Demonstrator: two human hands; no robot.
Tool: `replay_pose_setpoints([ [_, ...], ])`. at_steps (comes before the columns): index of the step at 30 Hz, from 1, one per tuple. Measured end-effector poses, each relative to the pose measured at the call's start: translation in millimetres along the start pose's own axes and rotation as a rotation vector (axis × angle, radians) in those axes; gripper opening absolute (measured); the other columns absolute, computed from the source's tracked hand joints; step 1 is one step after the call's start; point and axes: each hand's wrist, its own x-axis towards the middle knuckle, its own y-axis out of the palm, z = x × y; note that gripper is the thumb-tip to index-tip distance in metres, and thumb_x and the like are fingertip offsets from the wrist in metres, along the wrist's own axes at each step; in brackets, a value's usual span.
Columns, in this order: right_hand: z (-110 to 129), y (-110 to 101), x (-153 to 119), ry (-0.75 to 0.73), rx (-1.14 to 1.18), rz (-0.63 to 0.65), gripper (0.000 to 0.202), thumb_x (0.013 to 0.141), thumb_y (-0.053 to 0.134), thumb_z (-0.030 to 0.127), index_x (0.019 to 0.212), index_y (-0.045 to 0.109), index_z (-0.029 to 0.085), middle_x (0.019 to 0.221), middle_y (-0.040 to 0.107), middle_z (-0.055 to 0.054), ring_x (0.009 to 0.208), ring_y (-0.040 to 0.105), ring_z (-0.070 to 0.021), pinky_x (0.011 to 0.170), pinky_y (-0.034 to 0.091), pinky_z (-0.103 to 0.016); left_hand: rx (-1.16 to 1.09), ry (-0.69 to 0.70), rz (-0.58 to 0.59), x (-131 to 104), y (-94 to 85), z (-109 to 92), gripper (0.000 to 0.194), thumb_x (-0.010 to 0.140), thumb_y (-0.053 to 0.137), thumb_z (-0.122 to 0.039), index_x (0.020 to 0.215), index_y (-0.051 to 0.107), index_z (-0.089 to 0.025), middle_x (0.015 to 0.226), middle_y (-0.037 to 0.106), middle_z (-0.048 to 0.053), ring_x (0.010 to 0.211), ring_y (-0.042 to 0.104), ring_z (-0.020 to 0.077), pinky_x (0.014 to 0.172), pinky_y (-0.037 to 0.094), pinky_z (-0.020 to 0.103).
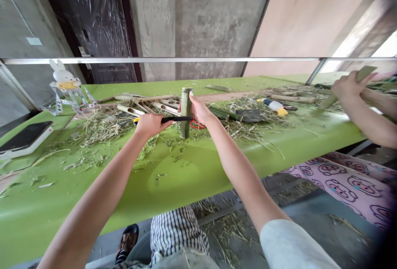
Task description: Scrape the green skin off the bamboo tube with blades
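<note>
Holds the bamboo [185,104] upright in the right hand [201,110], wrapped round its right side with thumb up; left of the bamboo, clasps a black tool [178,118] in the left hand [151,124], knuckles up, level across the bamboo's front.

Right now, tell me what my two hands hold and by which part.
Left hand: a black tool, by its yellow-tipped end. Right hand: an upright bamboo piece, by its upper part.

Green table [198,163] — strewn shavings [99,127], split bamboo [127,109], 1 black-screened device [26,139].
</note>
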Motion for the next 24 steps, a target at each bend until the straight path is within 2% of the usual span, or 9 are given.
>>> replay_pose_setpoints([
  [3, -1.5, -0.9, 0.1, 0.027, 0.033, 0.052, 0.072, 0.074, 0.021, 0.077, 0.099, 0.055, 0.018, 0.073, 0.061, -0.008, 0.074, 0.060, -0.0206, 0.065, 0.051, -0.034, 0.006, -0.056, 0.026, -1.3, -5.1, -1.5, 0.070, 0.078, 0.022, -0.069, 0.079, 0.065, -0.014, 0.062, 0.060, 0.010, 0.062, 0.060, 0.0234, 0.056, 0.038, 0.028],
  [5, -4.1, -0.8, 0.5, 0.030, 0.062, 0.085, 0.077, 0.072, 0.017, 0.078, 0.103, 0.053, 0.018, 0.077, 0.062, -0.008, 0.077, 0.061, -0.0214, 0.066, 0.052, -0.036, 0.018, -0.082, 0.057, -1.7, -7.5, -1.7, 0.071, 0.079, 0.020, -0.068, 0.084, 0.066, -0.015, 0.066, 0.062, 0.010, 0.064, 0.060, 0.0229, 0.057, 0.040, 0.028],
  [8, -10.3, 0.6, 1.1, 0.023, 0.070, 0.110, 0.072, 0.072, 0.023, 0.077, 0.108, 0.049, 0.020, 0.084, 0.064, -0.008, 0.081, 0.061, -0.0221, 0.066, 0.052, -0.037, 0.012, -0.103, 0.079, -2.1, -7.9, -0.4, 0.072, 0.080, 0.018, -0.067, 0.094, 0.065, -0.015, 0.072, 0.065, 0.011, 0.065, 0.061, 0.0231, 0.057, 0.041, 0.028],
  [10, -14.5, 1.3, 1.2, 0.014, 0.058, 0.124, 0.069, 0.070, 0.035, 0.076, 0.110, 0.047, 0.021, 0.088, 0.064, -0.008, 0.085, 0.061, -0.0229, 0.067, 0.052, -0.037, 0.004, -0.108, 0.092, -2.4, -6.8, 1.0, 0.072, 0.081, 0.017, -0.067, 0.099, 0.064, -0.015, 0.074, 0.066, 0.012, 0.066, 0.061, 0.0231, 0.056, 0.041, 0.028],
  [12, -17.4, 1.3, 0.5, -0.004, 0.038, 0.155, 0.066, 0.065, 0.053, 0.068, 0.114, 0.045, 0.023, 0.093, 0.064, -0.008, 0.088, 0.060, -0.0234, 0.069, 0.052, -0.037, 0.000, -0.110, 0.098, -2.7, -5.4, 2.3, 0.072, 0.081, 0.017, -0.067, 0.100, 0.064, -0.015, 0.074, 0.066, 0.012, 0.066, 0.061, 0.0229, 0.056, 0.041, 0.028],
  [14, -18.6, 0.8, -0.6, -0.018, 0.017, 0.188, 0.070, 0.059, 0.070, 0.049, 0.118, 0.042, 0.025, 0.098, 0.064, -0.006, 0.090, 0.059, -0.0226, 0.073, 0.051, -0.036, 0.000, -0.112, 0.098, -3.2, -4.1, 2.9, 0.072, 0.081, 0.017, -0.066, 0.097, 0.064, -0.015, 0.073, 0.066, 0.012, 0.065, 0.061, 0.0225, 0.055, 0.041, 0.027],
  [17, -19.2, 0.6, -1.4, -0.012, 0.007, 0.200, 0.080, 0.053, 0.076, 0.024, 0.122, 0.038, 0.028, 0.103, 0.062, -0.003, 0.090, 0.059, -0.0201, 0.077, 0.050, -0.035, -0.003, -0.118, 0.091, -3.8, -2.2, 2.9, 0.071, 0.082, 0.017, -0.065, 0.092, 0.065, -0.014, 0.074, 0.066, 0.013, 0.064, 0.061, 0.0224, 0.055, 0.040, 0.028],
  [19, -20.9, 0.9, -0.2, -0.018, -0.009, 0.178, 0.080, 0.052, 0.076, 0.017, 0.122, 0.039, 0.027, 0.103, 0.061, -0.003, 0.089, 0.059, -0.0189, 0.077, 0.050, -0.034, -0.007, -0.124, 0.083, -4.0, -0.7, 2.6, 0.070, 0.082, 0.018, -0.065, 0.091, 0.065, -0.014, 0.075, 0.066, 0.013, 0.065, 0.061, 0.0227, 0.055, 0.041, 0.028],
  [24, -29.2, 2.2, 5.9, -0.047, -0.097, 0.089, 0.071, 0.056, 0.073, 0.015, 0.120, 0.042, 0.025, 0.101, 0.058, -0.003, 0.088, 0.057, -0.0172, 0.077, 0.049, -0.032, -0.025, -0.119, 0.089, -4.0, 3.0, 2.5, 0.069, 0.082, 0.019, -0.065, 0.091, 0.064, -0.014, 0.074, 0.066, 0.012, 0.063, 0.061, 0.0213, 0.054, 0.040, 0.027],
])
